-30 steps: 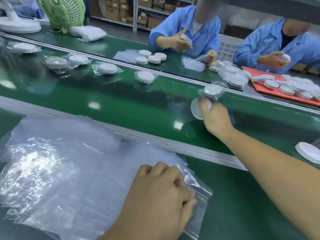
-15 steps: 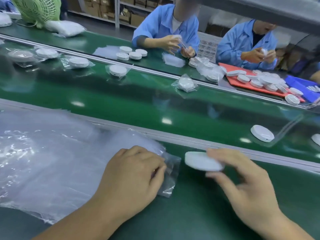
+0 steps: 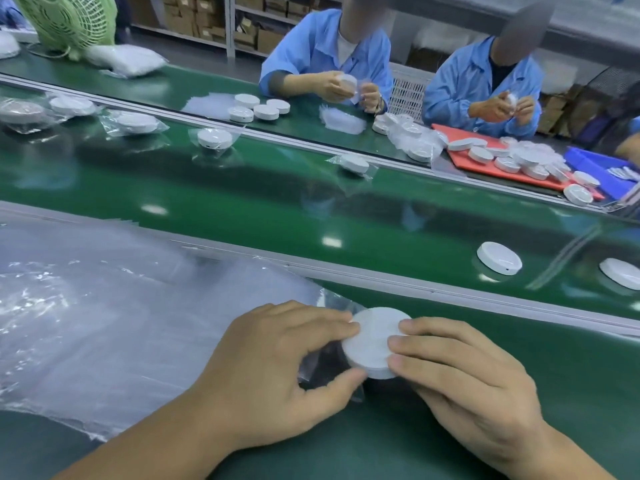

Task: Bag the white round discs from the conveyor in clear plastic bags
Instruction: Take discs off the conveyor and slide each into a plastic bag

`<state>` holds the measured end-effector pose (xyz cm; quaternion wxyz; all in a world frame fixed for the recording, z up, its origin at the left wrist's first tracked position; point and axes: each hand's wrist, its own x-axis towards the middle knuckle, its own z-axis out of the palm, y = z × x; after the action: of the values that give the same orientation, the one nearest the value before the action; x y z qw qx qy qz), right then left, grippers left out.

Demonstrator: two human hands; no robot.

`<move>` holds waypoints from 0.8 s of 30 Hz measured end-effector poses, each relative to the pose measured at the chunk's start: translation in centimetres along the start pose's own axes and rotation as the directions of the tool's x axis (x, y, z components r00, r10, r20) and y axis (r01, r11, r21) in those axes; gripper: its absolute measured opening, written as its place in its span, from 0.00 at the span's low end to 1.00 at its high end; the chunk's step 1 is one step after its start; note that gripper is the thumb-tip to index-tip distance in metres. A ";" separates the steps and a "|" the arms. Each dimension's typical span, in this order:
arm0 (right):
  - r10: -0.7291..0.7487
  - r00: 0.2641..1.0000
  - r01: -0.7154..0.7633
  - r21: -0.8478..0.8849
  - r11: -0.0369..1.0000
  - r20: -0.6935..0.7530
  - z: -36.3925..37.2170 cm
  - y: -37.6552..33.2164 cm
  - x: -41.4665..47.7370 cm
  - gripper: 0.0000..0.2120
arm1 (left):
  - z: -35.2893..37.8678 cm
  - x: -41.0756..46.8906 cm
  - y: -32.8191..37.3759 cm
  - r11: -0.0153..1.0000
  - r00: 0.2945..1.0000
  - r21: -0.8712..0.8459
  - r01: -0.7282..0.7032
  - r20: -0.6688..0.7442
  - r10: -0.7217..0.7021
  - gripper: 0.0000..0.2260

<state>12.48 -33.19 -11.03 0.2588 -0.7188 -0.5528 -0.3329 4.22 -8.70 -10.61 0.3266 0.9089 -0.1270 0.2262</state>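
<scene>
**Disc held at the mouth of a clear bag**

The white disc [image 3: 374, 341] sits low over the near green bench [image 3: 571, 358], between both hands. The right hand [image 3: 467, 386] grasps it, fingers [image 3: 426, 344] curled round its right rim. The left hand [image 3: 277, 372] pinches the open end of a clear bag [image 3: 322, 370] between thumb and fingers, with the disc's left edge right at that opening. Whether the edge is already inside cannot be told.

The bag is the top one of a flat stack of clear bags [image 3: 104, 323] lying to the left on the bench.

On the conveyor belt [image 3: 277, 209] beyond, two bare discs [image 3: 499, 258] lie at the right. Farther back, bagged discs [image 3: 354, 163] lie in a row, one disc in each bag.

Across the belt, a red tray [image 3: 467, 166] carries a heap of loose discs. Beside it, a blue bin [image 3: 588, 161] holds small white pieces too blurred to identify. Two people in blue coats [image 3: 485, 84] sit there, each with a disc in their hands.

Cardboard boxes [image 3: 249, 32] fill the shelves behind; any print on them is too blurred to read.
</scene>
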 end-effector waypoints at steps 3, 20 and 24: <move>-0.024 1.000 0.023 -0.078 0.997 -0.007 -0.1 0.6 -0.3 0.06 | 0.1 0.0 0.0 0.996 0.996 0.088 0.014 0.083 -0.021 0.28; -0.080 0.997 0.080 -0.025 0.996 -0.009 0.0 0.7 -1.2 0.19 | 0.8 0.2 -0.5 0.982 0.992 0.174 0.075 0.088 -0.092 0.09; -0.126 0.992 0.127 -0.039 0.991 0.014 0.0 0.4 -1.2 0.19 | 0.8 0.3 -0.4 0.976 0.978 0.074 0.204 -0.057 -0.200 0.11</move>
<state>12.65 -34.00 -11.94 0.2194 -0.6892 -0.5920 -0.3554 4.87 -8.89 -11.24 0.3146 0.9234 -0.0169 0.2193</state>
